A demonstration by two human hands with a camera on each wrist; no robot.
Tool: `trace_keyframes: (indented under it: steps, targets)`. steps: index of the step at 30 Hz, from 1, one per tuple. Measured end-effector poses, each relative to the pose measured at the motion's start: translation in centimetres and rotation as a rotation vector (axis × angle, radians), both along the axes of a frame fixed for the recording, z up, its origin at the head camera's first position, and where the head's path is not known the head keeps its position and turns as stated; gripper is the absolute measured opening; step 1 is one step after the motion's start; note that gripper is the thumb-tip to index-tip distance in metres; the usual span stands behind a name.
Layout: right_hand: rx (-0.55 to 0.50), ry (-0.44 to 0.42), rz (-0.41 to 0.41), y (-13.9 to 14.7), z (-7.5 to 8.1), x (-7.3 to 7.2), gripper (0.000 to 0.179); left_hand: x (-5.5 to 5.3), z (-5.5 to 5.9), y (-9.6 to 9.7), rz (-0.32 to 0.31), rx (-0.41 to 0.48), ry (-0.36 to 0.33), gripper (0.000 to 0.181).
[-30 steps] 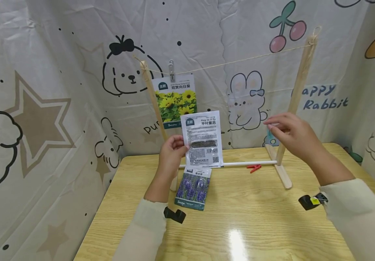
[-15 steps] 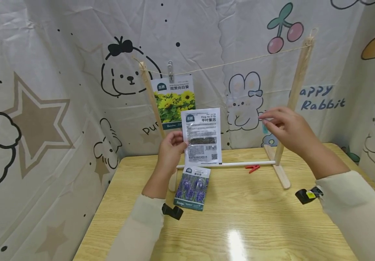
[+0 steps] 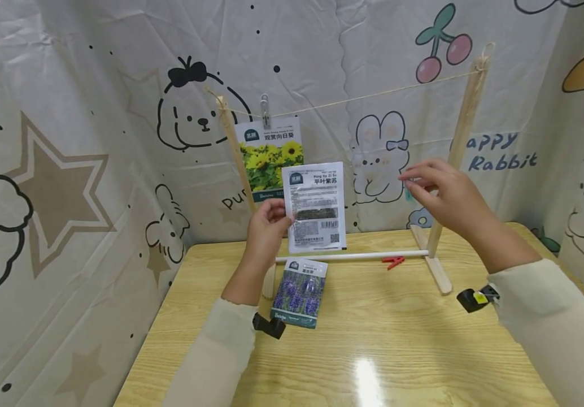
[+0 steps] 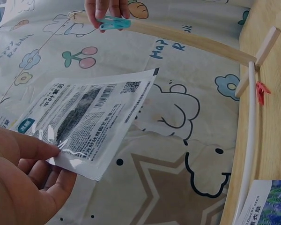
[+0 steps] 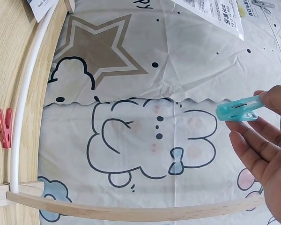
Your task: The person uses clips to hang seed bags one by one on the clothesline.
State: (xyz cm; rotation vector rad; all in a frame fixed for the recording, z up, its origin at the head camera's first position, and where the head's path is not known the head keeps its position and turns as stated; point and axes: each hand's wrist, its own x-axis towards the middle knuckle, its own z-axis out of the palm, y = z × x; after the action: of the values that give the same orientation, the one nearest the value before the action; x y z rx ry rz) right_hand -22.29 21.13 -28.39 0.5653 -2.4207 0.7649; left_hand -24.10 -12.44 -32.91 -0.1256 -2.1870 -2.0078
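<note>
Head view: at the centre of the frame the left hand pinches a white packet by its left edge, thumb in front, so most of the printed face is left uncovered. The packet stands upright, overlapping the lower right of a sunflower packet, which hangs at upper left because a metal clip fastens it to the string. Wooden posts hold the string up; the white rod low between them probably keeps them apart. Below centre, a purple-flower packet lies on the desk; whether its top touches the rod is unclear. A red clip lies just beside the rod, right of centre. Further right, the right hand is raised.

Left wrist view: at lower left, the left grip is clamped on the packet, thumb over print, fingers curled behind; an edge hold seemingly leaves the rest free. At top, the other hand pinches a teal clip.

Right wrist view: at right, thumb and fingers close on one end of that clip, leaving its other end free, pointing left; whether its mouth is parted cannot be told.
</note>
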Motion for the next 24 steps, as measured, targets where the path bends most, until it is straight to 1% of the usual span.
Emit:
trace_keyframes:
  steps: [8,13,19,24]
  targets:
    - [0.013,0.017,-0.006,0.0,1.1,0.2,0.022,-0.3,0.4,0.2,-0.006,-0.004,0.008,0.026]
    - [0.0,0.03,0.007,-0.1,1.5,0.3,0.022,-0.4,0.9,0.2,-0.021,0.01,0.025,0.026]
    - [0.007,0.037,-0.001,-0.5,2.1,0.4,0.022,-0.6,1.5,0.5,-0.009,0.031,0.035,0.025]
    - [0.006,0.044,-0.008,-0.6,2.5,0.5,0.022,-0.9,2.0,0.6,0.007,0.02,0.035,0.024]
